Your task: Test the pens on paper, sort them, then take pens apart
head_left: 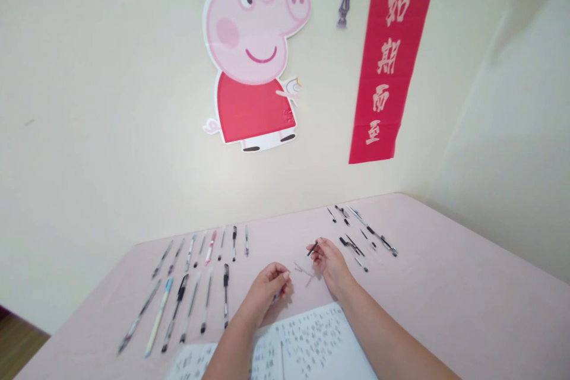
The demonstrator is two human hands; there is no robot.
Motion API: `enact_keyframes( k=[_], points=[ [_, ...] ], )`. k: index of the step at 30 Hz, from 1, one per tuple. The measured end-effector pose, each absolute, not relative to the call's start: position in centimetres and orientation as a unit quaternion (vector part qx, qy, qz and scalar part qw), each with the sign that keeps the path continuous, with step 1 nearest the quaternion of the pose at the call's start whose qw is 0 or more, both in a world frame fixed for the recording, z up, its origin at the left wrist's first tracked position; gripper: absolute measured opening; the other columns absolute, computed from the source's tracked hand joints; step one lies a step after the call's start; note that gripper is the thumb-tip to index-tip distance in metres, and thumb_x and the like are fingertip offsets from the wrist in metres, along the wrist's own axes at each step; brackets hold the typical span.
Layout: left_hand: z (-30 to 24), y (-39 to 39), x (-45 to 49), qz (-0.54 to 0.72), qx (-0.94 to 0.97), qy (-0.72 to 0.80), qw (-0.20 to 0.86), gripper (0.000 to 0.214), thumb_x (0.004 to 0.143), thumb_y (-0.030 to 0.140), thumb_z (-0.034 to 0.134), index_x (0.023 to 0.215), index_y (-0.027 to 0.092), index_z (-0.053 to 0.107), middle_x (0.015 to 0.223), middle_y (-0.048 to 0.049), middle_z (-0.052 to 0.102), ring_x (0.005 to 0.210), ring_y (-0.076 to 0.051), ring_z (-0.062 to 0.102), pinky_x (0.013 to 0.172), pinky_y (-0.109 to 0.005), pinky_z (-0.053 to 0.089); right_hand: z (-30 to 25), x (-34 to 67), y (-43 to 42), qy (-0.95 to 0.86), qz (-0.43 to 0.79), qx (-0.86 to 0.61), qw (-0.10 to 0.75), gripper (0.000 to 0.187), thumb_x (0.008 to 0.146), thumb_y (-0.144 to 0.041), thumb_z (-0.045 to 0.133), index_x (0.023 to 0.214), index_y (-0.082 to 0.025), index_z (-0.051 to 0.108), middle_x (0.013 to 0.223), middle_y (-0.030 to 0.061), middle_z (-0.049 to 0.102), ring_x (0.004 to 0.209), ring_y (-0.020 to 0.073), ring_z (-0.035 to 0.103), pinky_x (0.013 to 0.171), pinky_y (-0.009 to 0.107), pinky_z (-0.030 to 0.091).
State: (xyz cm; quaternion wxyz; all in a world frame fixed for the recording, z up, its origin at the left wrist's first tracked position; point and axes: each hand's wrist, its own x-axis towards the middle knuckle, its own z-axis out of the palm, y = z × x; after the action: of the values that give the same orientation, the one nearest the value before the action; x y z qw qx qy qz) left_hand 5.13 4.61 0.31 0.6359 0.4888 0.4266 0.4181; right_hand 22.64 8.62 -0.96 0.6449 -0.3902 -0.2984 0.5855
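My right hand (328, 262) pinches a short black pen part (312, 248), its exact kind too small to tell. To its left, my left hand (270, 286) has its fingers curled and thumb pressed in; whatever it may hold is mostly hidden. Between the two hands some thin, pale, see-through pieces (303, 269) show above the pink tabletop (445, 285), too blurred to name. Below both hands lies an open notebook (318, 338) covered in handwriting, partly under my left forearm.
Several pens lie in two rows on the left, among them a pink pen (211, 247), a cream-and-blue pen (159, 317) and a black-capped pen (226, 294). Loose pen parts (355, 244) are scattered at the right. Behind stands a wall with a cartoon pig cutout (256, 107) and red banner (371, 86).
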Motion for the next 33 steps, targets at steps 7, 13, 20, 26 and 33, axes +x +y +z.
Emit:
enact_keyframes(
  k=[7, 13, 20, 26, 33],
  points=[
    [0.3, 4.7, 5.2, 0.433, 0.477, 0.427, 0.635, 0.022, 0.070, 0.035, 0.064, 0.073, 0.016, 0.053, 0.060, 0.0023, 0.054, 0.050, -0.006, 0.045, 0.049, -0.019, 0.033, -0.6, 21.9, 7.7, -0.382, 0.524, -0.474, 0.595, 0.031, 0.073, -0.047, 0.054, 0.088, -0.019, 0.052, 0.056, -0.0060, 0.052, 0.037, 0.0054, 0.032, 0.036, 0.017, 0.020],
    [0.7, 4.5, 5.2, 0.456, 0.450, 0.425, 0.640, 0.023, 0.067, 0.036, 0.066, 0.073, 0.017, 0.055, 0.067, 0.0020, 0.055, 0.053, -0.006, 0.047, 0.048, -0.018, 0.034, -1.5, 21.8, 7.9, -0.539, 0.404, -0.470, 0.570, 0.039, 0.075, -0.030, 0.050, 0.111, -0.017, 0.057, 0.073, -0.0001, 0.057, 0.059, 0.0116, 0.050, 0.057, 0.024, 0.040],
    [0.9, 4.5, 5.1, 0.470, 0.419, 0.438, 0.642, 0.026, 0.065, 0.038, 0.067, 0.076, 0.016, 0.058, 0.068, 0.0008, 0.057, 0.053, -0.007, 0.049, 0.046, -0.017, 0.032, -1.2, 20.9, 6.5, -0.721, 0.218, -0.526, 0.395, 0.035, 0.077, -0.018, 0.048, 0.109, -0.020, 0.060, 0.084, 0.0035, 0.065, 0.072, 0.0152, 0.056, 0.070, 0.027, 0.040],
    [0.8, 4.6, 5.1, 0.480, 0.402, 0.439, 0.645, 0.022, 0.065, 0.030, 0.068, 0.079, 0.016, 0.061, 0.070, -0.0004, 0.059, 0.054, -0.006, 0.049, 0.049, -0.017, 0.034, 0.0, 20.3, 5.4, -0.749, 0.132, -0.585, 0.280, 0.011, 0.079, -0.021, 0.050, 0.078, -0.021, 0.062, 0.074, 0.0026, 0.064, 0.072, 0.0160, 0.056, 0.063, 0.025, 0.034],
    [0.3, 4.7, 4.9, 0.478, 0.383, 0.420, 0.669, 0.022, 0.066, 0.027, 0.069, 0.083, 0.015, 0.062, 0.075, -0.0018, 0.062, 0.058, -0.007, 0.051, 0.055, -0.018, 0.039, 0.0, 20.3, 5.1, -0.774, 0.081, -0.596, 0.197, 0.011, 0.079, -0.019, 0.051, 0.078, -0.019, 0.062, 0.084, 0.0052, 0.060, 0.077, 0.0165, 0.056, 0.064, 0.026, 0.034]
  ],
)
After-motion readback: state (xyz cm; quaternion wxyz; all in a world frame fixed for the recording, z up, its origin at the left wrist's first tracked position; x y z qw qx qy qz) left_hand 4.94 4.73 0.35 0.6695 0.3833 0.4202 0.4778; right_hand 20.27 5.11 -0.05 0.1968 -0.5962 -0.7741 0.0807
